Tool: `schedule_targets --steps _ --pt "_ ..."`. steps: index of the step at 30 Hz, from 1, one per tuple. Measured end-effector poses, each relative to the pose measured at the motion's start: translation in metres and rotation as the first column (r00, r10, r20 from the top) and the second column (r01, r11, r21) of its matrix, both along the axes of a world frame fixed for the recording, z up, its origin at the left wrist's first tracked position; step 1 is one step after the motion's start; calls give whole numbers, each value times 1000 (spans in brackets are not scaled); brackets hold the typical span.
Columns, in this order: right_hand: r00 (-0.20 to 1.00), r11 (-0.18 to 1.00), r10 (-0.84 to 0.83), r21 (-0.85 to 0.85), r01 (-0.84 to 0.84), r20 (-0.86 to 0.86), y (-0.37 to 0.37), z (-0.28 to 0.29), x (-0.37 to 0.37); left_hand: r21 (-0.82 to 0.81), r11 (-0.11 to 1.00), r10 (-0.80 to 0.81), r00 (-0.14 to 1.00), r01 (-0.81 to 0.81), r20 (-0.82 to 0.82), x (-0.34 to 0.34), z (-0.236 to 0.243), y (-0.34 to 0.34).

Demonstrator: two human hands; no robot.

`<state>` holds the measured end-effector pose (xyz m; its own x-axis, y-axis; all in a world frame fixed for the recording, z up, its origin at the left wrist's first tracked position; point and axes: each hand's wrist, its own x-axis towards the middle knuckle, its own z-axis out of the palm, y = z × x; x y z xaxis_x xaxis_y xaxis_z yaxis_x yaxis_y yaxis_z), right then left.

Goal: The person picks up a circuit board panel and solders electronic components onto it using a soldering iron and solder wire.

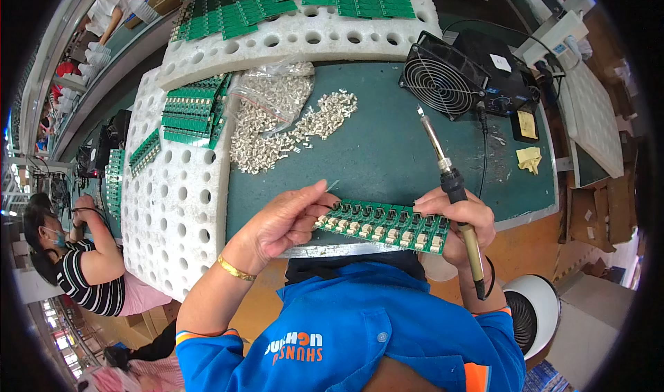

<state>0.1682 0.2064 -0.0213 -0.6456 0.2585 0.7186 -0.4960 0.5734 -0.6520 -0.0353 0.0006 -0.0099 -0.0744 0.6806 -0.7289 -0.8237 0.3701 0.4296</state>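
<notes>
While left grip (287, 220) holds the circuit board (387, 225) at one end, right grip (480, 216) clasps the other plus soldering iron (453, 184); connectors (261, 147) lie beyond left grip.

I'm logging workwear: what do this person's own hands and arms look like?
Neither the left hand nor the right hand wears a glove. A gold-coloured bracelet circles the left wrist. The short blue sleeves have orange trim at the hems.
</notes>
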Motion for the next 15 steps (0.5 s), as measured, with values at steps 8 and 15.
schedule_targets --steps 8,15 --pt "991 998 30 -55 -23 132 4 6 1 180 961 268 858 -209 -439 28 -18 -42" --pt "961 975 -75 -181 127 268 -4 5 -14 298 910 397 806 -287 -438 58 -29 -47"
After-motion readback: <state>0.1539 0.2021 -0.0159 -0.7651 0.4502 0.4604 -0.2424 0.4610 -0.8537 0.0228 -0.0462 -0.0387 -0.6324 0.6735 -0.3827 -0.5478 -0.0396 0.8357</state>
